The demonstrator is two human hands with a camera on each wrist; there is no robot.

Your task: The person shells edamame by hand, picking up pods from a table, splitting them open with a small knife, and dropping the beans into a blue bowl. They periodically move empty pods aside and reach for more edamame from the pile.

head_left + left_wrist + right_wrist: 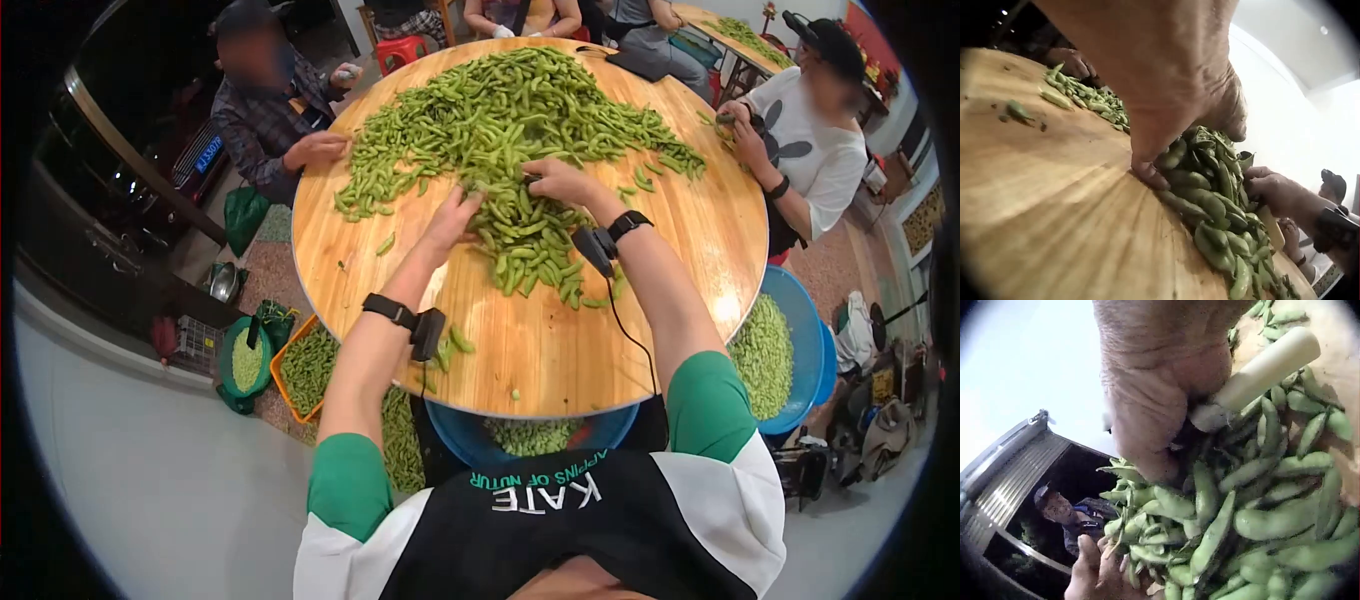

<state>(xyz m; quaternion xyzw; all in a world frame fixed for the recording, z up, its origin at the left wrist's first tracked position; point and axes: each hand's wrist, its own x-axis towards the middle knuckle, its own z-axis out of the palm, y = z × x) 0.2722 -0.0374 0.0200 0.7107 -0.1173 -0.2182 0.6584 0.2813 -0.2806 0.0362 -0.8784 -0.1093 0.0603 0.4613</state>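
Observation:
A large heap of green soybean pods (500, 110) spreads over the round wooden table (690, 260), with a tongue of pods reaching toward me. My left hand (452, 220) is at the left side of this tongue. Its thumb and fingers stand apart around the pods in the left wrist view. Across from it, my right hand (562, 183) grips a tool by its pale, cylindrical handle (1272, 369). The tool's working end is hidden among the pods (1291, 519) and under the fingers.
A blue tub (608, 428) of shelled beans stands below the table edge before me; another blue tub (800, 350) is at right. An orange crate (285, 395) of pods and a green basin (268, 365) sit at left. Several other people (810, 130) sit around the table.

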